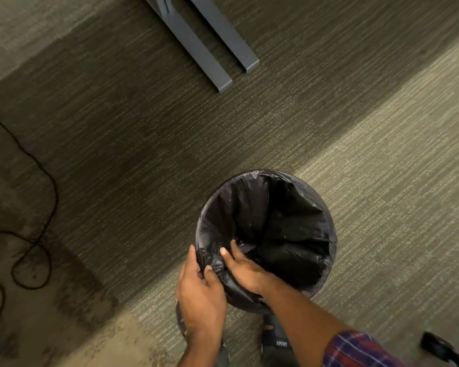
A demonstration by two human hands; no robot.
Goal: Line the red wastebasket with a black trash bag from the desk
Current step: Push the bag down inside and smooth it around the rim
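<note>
- Seen from above, a round wastebasket (325, 280) stands on the carpet floor (117, 154), lined with a black trash bag (276, 234)
- Left hand (200, 295) pinches the bag's edge over the near rim, fingers (208, 271) closed on the plastic
- Right hand (245, 271) reaches inside; whether its fingers (224, 251) grip the bag is unclear
- Grey metal furniture legs (204, 54) lie farther off

Black trash bag (284, 234); olive streaked carpet (382, 181); red-blue plaid sleeve (355, 350).
</note>
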